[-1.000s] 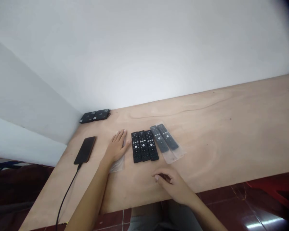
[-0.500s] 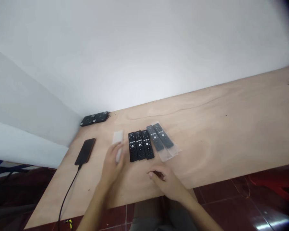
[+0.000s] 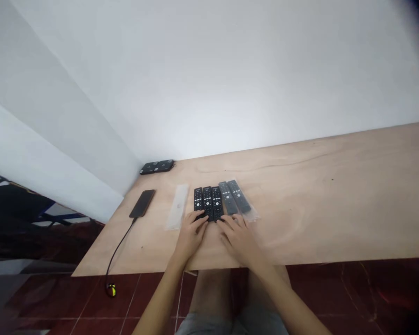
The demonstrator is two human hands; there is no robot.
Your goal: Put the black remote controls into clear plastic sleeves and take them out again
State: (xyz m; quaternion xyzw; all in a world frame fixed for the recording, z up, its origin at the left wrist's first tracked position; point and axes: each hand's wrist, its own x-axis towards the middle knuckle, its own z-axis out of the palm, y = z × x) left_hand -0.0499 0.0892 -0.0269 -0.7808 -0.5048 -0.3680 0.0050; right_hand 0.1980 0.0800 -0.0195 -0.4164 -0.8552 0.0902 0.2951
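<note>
Three black remote controls (image 3: 207, 200) lie side by side, keys up, on the wooden table. My left hand (image 3: 190, 235) is open, its fingers resting at the lower end of the leftmost one. From the other side my right hand (image 3: 238, 235) is also open, with spread fingertips at the lower end of the rightmost black remote. Just right of these, two more remotes in clear plastic sleeves (image 3: 234, 197) lie tilted; the right hand's fingers cover part of their near end. A flat whitish plastic sleeve (image 3: 178, 208) lies left of the black row.
A phone (image 3: 142, 203) with a black cable (image 3: 120, 244) running over the table's front edge lies at the left. Two flat black boxes (image 3: 157, 166) stand by the wall at the back left corner. The wooden table (image 3: 317, 204) stretches far to the right.
My left hand has let go of the whitish sleeve and moved right to the black remotes. My right hand has opened and reached forward to their near ends. The camera view has shifted.
</note>
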